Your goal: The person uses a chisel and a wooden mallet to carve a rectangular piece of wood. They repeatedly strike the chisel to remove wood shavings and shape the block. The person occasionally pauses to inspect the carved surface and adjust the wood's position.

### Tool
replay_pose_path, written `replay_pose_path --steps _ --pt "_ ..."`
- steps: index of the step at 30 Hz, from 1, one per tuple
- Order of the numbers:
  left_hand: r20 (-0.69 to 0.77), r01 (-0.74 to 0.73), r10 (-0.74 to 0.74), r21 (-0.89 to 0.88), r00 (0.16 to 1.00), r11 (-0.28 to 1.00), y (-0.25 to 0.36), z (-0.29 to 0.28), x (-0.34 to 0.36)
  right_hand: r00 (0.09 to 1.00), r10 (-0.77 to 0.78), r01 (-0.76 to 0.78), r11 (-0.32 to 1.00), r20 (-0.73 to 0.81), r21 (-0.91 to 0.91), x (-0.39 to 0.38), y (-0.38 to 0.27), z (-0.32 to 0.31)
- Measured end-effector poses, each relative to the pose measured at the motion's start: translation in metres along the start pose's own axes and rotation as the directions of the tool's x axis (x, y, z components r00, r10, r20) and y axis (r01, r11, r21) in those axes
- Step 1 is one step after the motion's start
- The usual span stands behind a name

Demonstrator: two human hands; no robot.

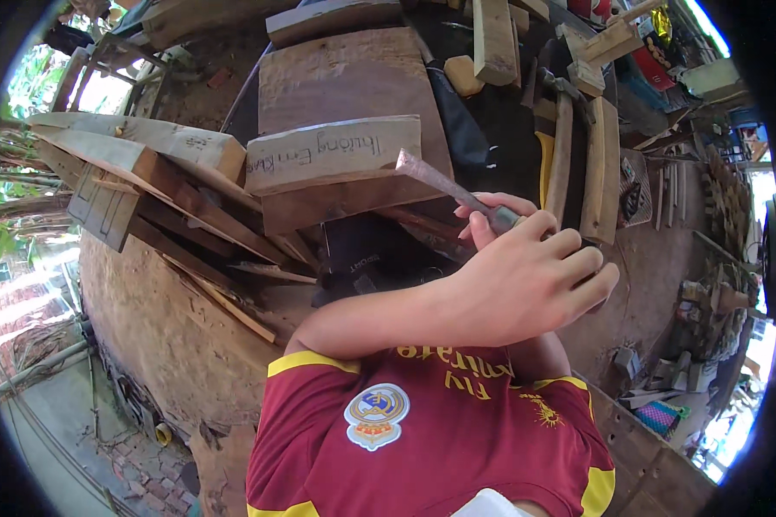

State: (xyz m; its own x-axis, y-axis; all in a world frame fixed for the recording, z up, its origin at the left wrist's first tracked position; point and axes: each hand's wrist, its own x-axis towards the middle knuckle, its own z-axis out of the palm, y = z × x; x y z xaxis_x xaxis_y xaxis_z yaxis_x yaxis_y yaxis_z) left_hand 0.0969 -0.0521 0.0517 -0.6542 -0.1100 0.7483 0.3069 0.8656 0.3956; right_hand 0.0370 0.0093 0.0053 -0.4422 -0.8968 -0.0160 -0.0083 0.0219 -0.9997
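Note:
My left hand (535, 276) crosses my body, back uppermost, with curled fingers closed over the handle of a chisel-like tool (441, 179) and partly over my other hand. My right hand (479, 226) is mostly hidden beneath it, its visible fingers gripping the same dark handle. The tool's flat, pinkish-brown blade points up and left, in front of a light wooden board (310, 133) with handwriting on it. That board rests on a broader brown plank (336, 69). My forearms are close against my maroon and yellow shirt.
Angled timber pieces (147, 151) lie at the left on a large wooden slab (129, 289). At the upper right are a hammer-like tool (563, 121), wood blocks (494, 47) and a dark cloth (457, 121). A black bag (362, 258) lies behind my hands; stacked scrap wood (707, 310) stands far right.

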Motion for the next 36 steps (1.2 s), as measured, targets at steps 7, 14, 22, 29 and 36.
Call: replay_pose_path --steps 7,14,22,29,36 --pt "-0.053 0.027 -0.031 -0.072 0.998 0.997 -0.021 0.008 0.007 1.000 -0.001 0.001 1.000 -0.007 -0.005 0.003 -0.001 -0.012" --pt "0.152 0.198 -0.205 0.058 0.967 0.978 -0.036 -0.001 0.017 0.990 -0.142 0.129 0.951 -0.025 -0.280 0.008 0.003 -0.022" --pt "0.191 0.242 -0.230 -0.045 0.954 0.969 -0.037 0.003 0.016 0.965 -0.252 0.238 0.752 0.066 -0.614 0.000 -0.006 -0.071" --pt "0.259 0.273 -0.272 0.034 0.927 0.961 -0.031 0.000 0.017 0.774 -0.400 -0.190 0.592 -0.490 -0.783 0.007 -0.024 -0.143" --pt "0.368 0.301 -0.327 0.128 0.870 0.945 -0.028 0.011 0.018 0.740 -0.277 -0.481 0.418 -0.612 -0.771 0.034 0.015 -0.165"
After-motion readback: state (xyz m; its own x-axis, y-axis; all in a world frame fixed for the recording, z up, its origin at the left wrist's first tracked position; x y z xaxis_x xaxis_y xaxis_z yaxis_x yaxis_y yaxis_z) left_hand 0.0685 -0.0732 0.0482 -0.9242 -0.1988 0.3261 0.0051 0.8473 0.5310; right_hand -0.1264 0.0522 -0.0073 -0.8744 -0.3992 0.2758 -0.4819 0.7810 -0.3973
